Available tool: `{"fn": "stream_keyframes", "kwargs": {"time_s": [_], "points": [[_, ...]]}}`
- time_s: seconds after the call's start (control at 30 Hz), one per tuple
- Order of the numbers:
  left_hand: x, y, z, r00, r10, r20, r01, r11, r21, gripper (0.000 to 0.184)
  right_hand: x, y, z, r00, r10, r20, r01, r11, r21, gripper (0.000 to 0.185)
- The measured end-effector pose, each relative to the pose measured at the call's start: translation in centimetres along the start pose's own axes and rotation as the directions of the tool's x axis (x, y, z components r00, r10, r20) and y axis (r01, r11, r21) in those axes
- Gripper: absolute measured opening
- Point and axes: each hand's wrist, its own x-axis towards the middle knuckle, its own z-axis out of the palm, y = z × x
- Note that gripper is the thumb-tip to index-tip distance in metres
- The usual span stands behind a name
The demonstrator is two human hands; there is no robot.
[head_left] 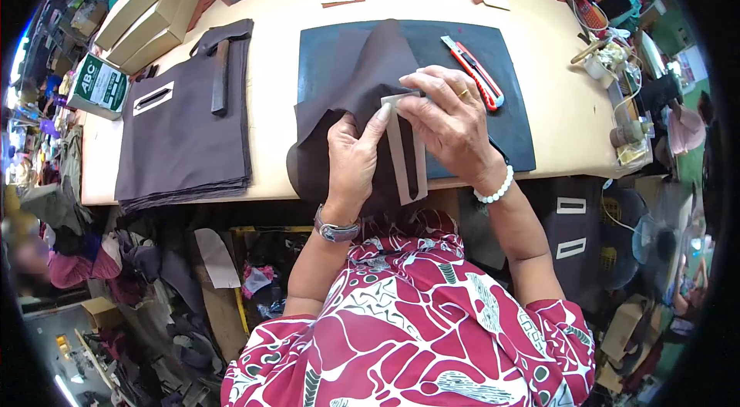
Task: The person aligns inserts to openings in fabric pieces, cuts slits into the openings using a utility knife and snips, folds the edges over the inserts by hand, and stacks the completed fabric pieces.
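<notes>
In the head view, a dark brown sheet of fabric or leather (368,68) stands bunched up at the table's front edge. A pale slotted rectangular strip (402,164) lies against it, its lower end hanging past the edge. My left hand (354,156) grips the brown sheet, thumb pressed on the strip's upper left corner. At that same upper end, my right hand (447,118) pinches the strip with fingers bent; the exact contact is partly hidden. Under the sheet is a dark cutting mat (509,137). A red box cutter (475,75) rests on the mat, beyond my right hand.
A stack of brown sheets (185,153) lies at left, bearing a hammer (220,87) and another pale slotted strip (153,98). Cardboard boxes (150,18) and a green-and-white ABC box (99,85) stand behind. Brown pieces with pale frames (571,206) hang at right.
</notes>
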Motion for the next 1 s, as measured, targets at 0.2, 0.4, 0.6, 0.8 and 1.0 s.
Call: {"fn": "stream_keyframes", "kwargs": {"time_s": [0.2, 0.4, 0.6, 0.8, 1.0], "points": [[0.2, 1.0, -0.8, 0.999, -0.039, 0.014, 0.04, 0.998, -0.043, 0.015, 1.6, 0.0, 0.9, 0.998, 0.054, 0.037, -0.059, 0.985, 0.161, 0.009], [0.3, 1.5, -2.0, 0.996, -0.077, 0.053, 0.08, 0.995, -0.059, 0.014, 3.0, -0.3, 1.2, 0.937, 0.229, 0.263, -0.316, 0.876, 0.365, 0.01], [0.3, 0.9, -3.1, 0.985, -0.161, 0.065, 0.165, 0.984, -0.071, 0.014, 3.7, 0.2, 2.7, 0.739, 0.404, 0.539, -0.649, 0.643, 0.407, 0.012], [0.2, 0.5, -2.6, 0.99, -0.122, -0.074, 0.112, 0.985, -0.128, 0.021, 2.1, -1.1, 3.3, 0.905, 0.425, -0.012, -0.4, 0.861, 0.315, 0.023], [1.3, 0.6, -0.9, 0.985, 0.085, -0.149, -0.124, 0.953, -0.276, 0.014, -0.7, -6.6, 2.1, 0.77, 0.583, 0.26, -0.636, 0.668, 0.387, 0.035]]}}
